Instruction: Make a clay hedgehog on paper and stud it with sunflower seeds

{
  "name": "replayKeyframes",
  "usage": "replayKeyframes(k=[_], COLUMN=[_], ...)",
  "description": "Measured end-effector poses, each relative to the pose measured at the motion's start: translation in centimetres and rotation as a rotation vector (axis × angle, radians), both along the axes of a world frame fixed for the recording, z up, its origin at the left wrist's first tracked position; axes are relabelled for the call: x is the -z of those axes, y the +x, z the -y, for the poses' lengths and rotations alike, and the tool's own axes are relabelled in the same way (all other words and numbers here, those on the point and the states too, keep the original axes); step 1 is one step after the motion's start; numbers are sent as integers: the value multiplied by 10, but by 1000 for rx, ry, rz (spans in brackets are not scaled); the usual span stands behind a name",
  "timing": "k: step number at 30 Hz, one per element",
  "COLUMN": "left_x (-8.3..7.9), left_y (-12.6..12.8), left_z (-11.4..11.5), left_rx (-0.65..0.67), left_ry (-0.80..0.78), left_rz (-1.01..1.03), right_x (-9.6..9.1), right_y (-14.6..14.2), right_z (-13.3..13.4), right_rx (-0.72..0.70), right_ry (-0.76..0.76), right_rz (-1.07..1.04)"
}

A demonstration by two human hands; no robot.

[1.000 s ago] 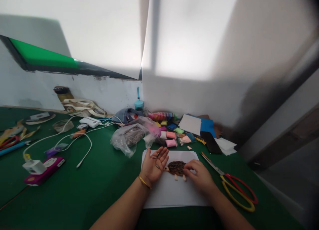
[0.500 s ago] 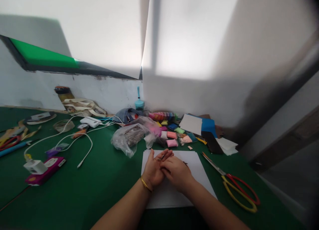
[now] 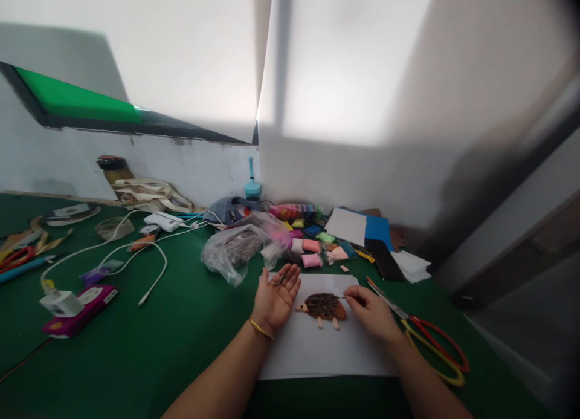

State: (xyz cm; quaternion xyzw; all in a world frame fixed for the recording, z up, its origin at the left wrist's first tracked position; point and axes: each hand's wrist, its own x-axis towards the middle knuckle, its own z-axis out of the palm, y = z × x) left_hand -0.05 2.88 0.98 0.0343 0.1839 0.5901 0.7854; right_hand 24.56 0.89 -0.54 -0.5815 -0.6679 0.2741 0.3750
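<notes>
A hedgehog picture (image 3: 324, 308) lies on white paper (image 3: 312, 358), with a brown body, dark slivers across its back, a pale snout and two pale feet. My left hand (image 3: 276, 298) is palm up beside its snout, fingers stretched out, with a few small dark slivers (image 3: 281, 279) resting on them. At the hedgehog's rear, my right hand (image 3: 369, 310) pinches a thin dark sliver (image 3: 343, 297) between thumb and fingertips, close to the upper back edge. The slivers are too small to name exactly.
Behind the paper stand a clear plastic bag (image 3: 233, 250) of brownish bits and several coloured clay packs (image 3: 312, 260). Large scissors (image 3: 408, 319) lie open at the right, near a dark phone-like slab (image 3: 383, 259). White cables (image 3: 165, 262) and a magenta box (image 3: 81, 313) occupy the left.
My right hand has left my left palm and moved right to the hedgehog's rear, with a sliver pinched in it. The hedgehog has come into view. My left hand has shifted slightly left.
</notes>
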Motion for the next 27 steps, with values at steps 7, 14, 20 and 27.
replayKeyframes(k=[7,14,20,27], left_x=[2,2,2,1], left_y=[-1,-2,-2,-2], left_z=[-1,-1,-2,-2], left_rx=[-3,-8,-11,-16], left_ry=[-14,-11,-13,-22], left_rz=[-10,-19,-25,-14], right_x=[6,8,8,-1], right_y=[-7,-6,-3,-8], right_z=[8,9,6,8], right_rx=[-59,-39,-56,-148], right_ry=[-77,-62,-40,45], right_rz=[27,74,195,314])
